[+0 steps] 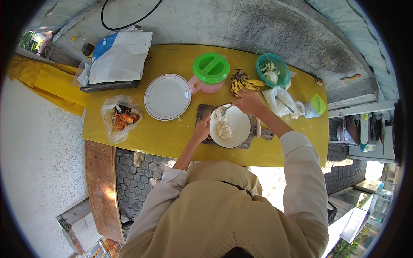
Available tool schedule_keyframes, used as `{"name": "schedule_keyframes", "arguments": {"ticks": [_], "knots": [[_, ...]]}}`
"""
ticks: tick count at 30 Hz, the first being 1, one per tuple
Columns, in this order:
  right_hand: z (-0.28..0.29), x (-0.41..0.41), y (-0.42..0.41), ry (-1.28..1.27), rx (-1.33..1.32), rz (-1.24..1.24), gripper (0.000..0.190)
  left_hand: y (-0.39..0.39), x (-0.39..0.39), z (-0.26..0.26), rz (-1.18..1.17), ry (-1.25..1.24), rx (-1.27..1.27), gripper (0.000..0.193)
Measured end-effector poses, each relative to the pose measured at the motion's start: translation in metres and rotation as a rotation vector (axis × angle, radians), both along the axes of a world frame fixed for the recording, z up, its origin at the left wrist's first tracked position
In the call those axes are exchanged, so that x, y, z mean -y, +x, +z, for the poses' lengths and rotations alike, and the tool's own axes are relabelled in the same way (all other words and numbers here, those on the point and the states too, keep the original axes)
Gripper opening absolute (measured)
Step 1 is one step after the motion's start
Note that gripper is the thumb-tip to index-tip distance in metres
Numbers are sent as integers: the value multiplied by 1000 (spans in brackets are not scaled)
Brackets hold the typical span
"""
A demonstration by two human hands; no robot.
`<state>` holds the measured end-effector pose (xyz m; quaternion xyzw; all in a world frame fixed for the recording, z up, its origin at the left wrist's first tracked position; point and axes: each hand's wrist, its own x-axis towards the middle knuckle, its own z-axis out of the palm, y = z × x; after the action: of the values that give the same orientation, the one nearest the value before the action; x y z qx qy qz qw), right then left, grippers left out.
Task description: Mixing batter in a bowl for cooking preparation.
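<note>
My left hand grips the left rim of a white bowl, which rests on a dark wooden cutting board. Inside the bowl lies a pale, lumpy, dough-like mixture. My right hand holds a metal spoon over the bowl's upper left part, its head in whitish mixture. Just beyond that hand sits a bunch of bananas, yellow with dark spots. A pink handle, perhaps of a knife, shows at the bowl's right, beside the board's own handle.
On the yellow table are a white plate, a pink pitcher with green lid, a plastic bag of scraps, a teal basin, a white bag with a spoon and a green-lidded container. A wooden bench stands lower left.
</note>
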<state>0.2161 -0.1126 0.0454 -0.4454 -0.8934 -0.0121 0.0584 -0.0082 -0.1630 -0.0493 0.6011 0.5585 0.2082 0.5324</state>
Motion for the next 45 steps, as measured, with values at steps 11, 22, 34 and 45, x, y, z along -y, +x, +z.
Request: {"name": "schedule_keyframes", "arguments": {"ticks": [11,22,34,45], "knots": [[-14,45,46,-124,-9,-313,17,1,0,-1,0,29,14,35],[11,117,25,-294,172,-509,17,0,0,-7,-2,70,14,36],[7,125,16,-186,383,-242,5,4,-2,-3,10,28,2,35],[7,102,-4,-146,435,-269,12,8,-1,-13,-33,284,-77,33]]}}
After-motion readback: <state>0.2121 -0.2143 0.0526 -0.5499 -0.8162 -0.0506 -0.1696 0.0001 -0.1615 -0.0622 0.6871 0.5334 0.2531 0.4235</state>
